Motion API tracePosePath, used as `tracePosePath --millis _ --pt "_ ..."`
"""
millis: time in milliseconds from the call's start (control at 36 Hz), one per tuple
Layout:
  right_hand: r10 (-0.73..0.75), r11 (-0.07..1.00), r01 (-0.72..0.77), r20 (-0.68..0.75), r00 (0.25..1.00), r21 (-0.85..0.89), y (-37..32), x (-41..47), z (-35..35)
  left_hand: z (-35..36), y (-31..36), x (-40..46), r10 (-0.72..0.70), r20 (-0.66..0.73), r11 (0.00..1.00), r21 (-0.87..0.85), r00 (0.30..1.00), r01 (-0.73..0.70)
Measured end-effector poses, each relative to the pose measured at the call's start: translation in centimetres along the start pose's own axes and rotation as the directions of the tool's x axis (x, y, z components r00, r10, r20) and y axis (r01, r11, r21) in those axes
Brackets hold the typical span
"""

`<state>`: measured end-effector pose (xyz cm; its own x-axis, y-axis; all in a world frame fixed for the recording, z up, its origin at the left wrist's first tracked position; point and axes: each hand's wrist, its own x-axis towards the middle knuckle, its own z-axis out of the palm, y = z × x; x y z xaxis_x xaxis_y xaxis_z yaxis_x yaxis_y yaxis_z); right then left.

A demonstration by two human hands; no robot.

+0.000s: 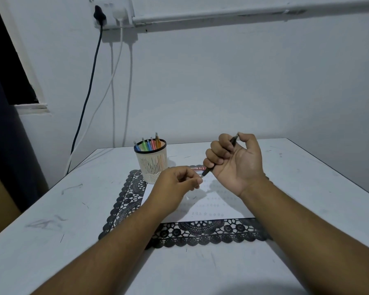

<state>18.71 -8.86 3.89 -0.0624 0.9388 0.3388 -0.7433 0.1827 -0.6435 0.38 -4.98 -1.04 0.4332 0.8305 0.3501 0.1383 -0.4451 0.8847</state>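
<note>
Two hands over the table [307, 188]: our right hand [237, 165] grips the dark pen [208, 170], slanting down-left, tip just beside our left hand [175, 186], fingers pinched on something we can't make out.

Right hand [235, 165] gripping dark pen [207, 171], holder [152, 167] behind

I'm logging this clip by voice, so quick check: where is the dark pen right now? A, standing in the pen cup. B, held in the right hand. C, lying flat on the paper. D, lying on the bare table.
B: the right hand curls round the dark pen, raised above the paper; the pen cup holds only coloured pens.
</note>
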Motion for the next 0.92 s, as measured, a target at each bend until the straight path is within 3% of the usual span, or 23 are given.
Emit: tracePosePath --millis 278,667,917 --pt "0.004 1.000 -0.004 0.005 1.000 0.004 -0.1 0.1 -0.2 0.0 0.0 0.1 -0.009 -0.001 1.000 0.005 1.000 0.009" --pt "0.036 0.972 -0.008 -0.117 0.993 0.234 0.0 0.2 -1.2 -0.7 0.2 0.0 0.035 0.031 0.998 -0.052 0.999 -0.033" --pt "0.039 0.980 -0.016 -0.109 0.993 0.200 0.0 0.3 -1.3 -0.8 0.0 0.1 0.079 0.006 0.997 0.017 0.997 -0.079"
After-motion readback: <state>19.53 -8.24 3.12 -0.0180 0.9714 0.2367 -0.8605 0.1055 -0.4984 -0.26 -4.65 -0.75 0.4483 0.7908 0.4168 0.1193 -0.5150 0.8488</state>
